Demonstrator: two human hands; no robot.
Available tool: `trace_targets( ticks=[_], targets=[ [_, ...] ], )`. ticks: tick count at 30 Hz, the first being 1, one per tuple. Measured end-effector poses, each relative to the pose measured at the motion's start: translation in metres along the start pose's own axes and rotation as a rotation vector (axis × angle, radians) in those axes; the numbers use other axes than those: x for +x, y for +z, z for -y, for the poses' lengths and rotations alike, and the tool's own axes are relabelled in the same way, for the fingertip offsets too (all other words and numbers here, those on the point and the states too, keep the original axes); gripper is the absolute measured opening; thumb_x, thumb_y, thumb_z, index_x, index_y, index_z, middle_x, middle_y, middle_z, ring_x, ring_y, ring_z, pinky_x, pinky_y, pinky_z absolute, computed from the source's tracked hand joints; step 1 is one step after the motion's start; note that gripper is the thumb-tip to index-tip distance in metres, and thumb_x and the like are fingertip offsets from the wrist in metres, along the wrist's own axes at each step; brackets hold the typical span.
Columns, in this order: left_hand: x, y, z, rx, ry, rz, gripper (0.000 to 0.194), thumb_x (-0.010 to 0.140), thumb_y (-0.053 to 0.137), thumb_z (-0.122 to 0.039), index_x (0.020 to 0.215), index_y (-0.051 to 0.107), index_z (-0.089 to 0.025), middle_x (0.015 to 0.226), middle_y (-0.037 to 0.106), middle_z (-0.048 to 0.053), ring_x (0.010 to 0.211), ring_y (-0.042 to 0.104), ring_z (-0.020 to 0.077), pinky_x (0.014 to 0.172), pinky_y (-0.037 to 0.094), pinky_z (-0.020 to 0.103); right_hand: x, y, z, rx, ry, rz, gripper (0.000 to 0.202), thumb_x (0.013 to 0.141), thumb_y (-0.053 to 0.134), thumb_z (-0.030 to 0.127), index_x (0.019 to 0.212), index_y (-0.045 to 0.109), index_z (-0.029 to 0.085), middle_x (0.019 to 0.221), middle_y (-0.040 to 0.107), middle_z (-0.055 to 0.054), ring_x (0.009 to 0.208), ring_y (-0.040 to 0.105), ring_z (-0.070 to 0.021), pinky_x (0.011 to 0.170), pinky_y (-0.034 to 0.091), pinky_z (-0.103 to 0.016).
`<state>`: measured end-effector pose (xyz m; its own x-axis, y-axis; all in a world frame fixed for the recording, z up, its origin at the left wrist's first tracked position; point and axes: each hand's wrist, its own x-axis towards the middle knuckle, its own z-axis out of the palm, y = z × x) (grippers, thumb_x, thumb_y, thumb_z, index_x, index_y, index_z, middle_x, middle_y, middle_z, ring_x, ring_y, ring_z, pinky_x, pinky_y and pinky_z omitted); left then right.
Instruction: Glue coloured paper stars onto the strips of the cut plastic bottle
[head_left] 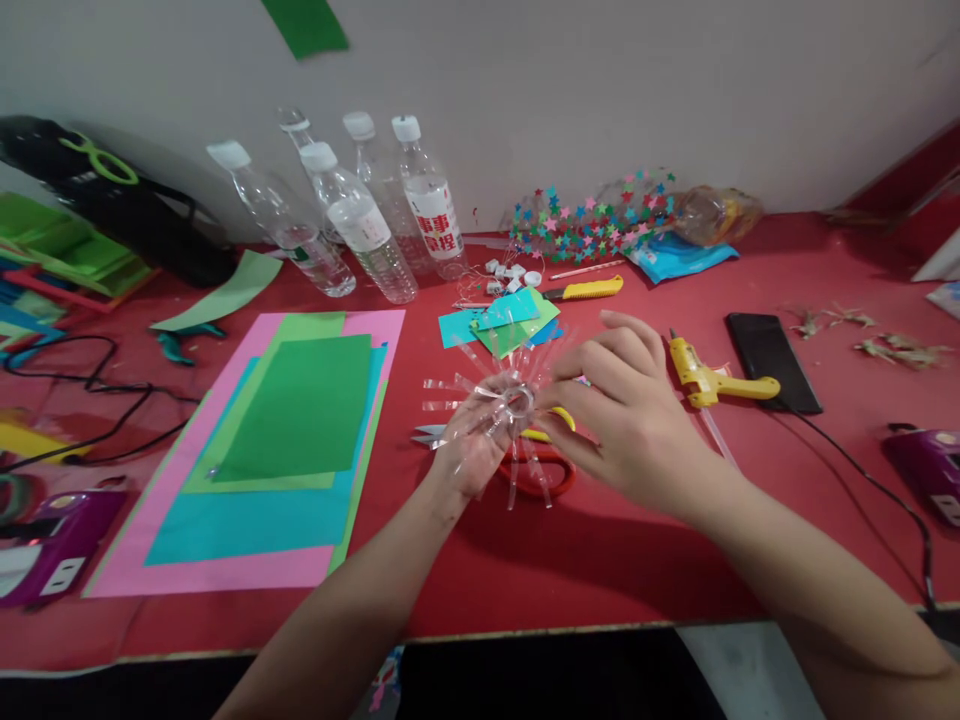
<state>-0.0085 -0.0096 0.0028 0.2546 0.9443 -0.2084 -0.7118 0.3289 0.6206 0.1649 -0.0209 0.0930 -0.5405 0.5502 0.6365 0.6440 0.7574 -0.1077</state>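
Note:
A clear plastic bottle top cut into thin strips (517, 402) lies in my left hand (476, 425), its strips fanned outward around a central ring. The palm faces up beneath it. My right hand (626, 410) reaches in from the right, with thumb and index fingertips close together at the strips near the ring. Scissors with red handles (538, 478) lie under my hands on the table, and a yellow handle (559, 425) shows beside them. Just beyond are small blue and green paper pieces (504, 320) and a yellow utility knife (592, 288).
Stacked coloured paper (300, 410) lies at left. Several plastic bottles (367, 235) stand by the wall. To the right are a yellow glue gun (709, 378), a black phone (772, 360) with a cable, and a purple device (934, 470). Star garlands (592, 220) sit at the back.

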Motion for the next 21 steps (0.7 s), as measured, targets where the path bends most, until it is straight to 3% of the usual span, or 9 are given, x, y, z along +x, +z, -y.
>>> trace_targets(
  ticks=[10, 21],
  targets=[
    [0.000, -0.002, 0.001, 0.023, 0.022, 0.028, 0.017, 0.076, 0.062, -0.008, 0.089, 0.068, -0.016, 0.089, 0.074, 0.004, 0.082, 0.071, 0.0143, 0.077, 0.059, 0.024, 0.002, -0.009, -0.004, 0.027, 0.061, 0.099, 0.017, 0.089, 0.060, 0.030, 0.098, 0.069, 0.019, 0.098, 0.063, -0.007, 0.091, 0.044, -0.0218, 0.090, 0.037, -0.044],
    [0.001, -0.003, 0.001, 0.064, 0.025, 0.005, 0.018, 0.073, 0.064, -0.010, 0.089, 0.067, -0.017, 0.087, 0.073, 0.004, 0.080, 0.070, 0.0145, 0.076, 0.058, 0.025, 0.002, -0.010, 0.000, 0.069, 0.090, 0.127, 0.014, 0.090, 0.057, 0.025, 0.082, 0.066, 0.018, 0.101, 0.063, -0.008, 0.093, 0.046, -0.0214, 0.091, 0.037, -0.042]
  ],
)
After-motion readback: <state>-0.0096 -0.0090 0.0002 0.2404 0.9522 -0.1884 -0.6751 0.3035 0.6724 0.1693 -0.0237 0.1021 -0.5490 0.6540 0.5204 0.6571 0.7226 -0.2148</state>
